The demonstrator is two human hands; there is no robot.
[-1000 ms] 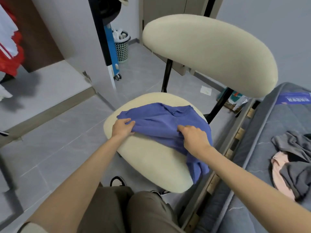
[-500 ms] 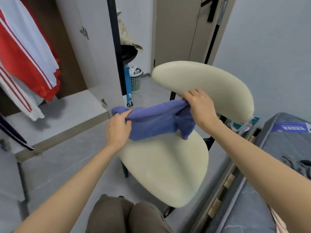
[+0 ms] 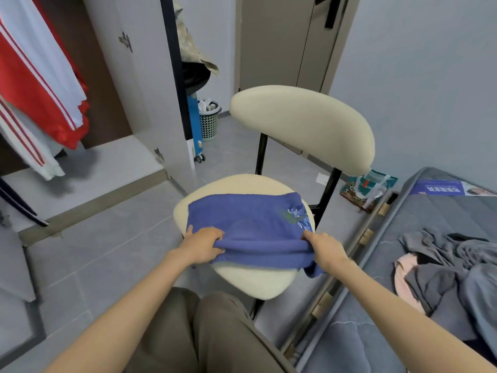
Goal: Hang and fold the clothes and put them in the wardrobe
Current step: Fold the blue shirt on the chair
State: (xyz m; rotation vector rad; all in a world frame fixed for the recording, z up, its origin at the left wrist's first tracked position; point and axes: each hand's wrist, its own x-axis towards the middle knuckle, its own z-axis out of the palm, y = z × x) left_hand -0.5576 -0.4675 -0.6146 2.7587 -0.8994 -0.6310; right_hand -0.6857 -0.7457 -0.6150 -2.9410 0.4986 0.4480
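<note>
A folded blue garment (image 3: 250, 224) with a small leaf print near its right end lies across the seat of a cream chair (image 3: 255, 281). My left hand (image 3: 203, 244) grips its near left edge, fingers curled over the fold. My right hand (image 3: 324, 247) pinches the near right edge, where a corner of cloth hangs off the seat. The open wardrobe (image 3: 107, 162) stands at the left, with a red and white jacket (image 3: 40, 84) hanging inside.
A bed (image 3: 376, 332) at the right carries a heap of grey and pink clothes (image 3: 441, 267). A wardrobe door (image 3: 150, 84) stands open beside the chair. A mesh bin (image 3: 209, 122) and a bag (image 3: 368, 187) sit on the floor behind.
The blue garment was lifted off the seat between both hands and folded. It now lies flat on the seat again, with both hands at its near edge.
</note>
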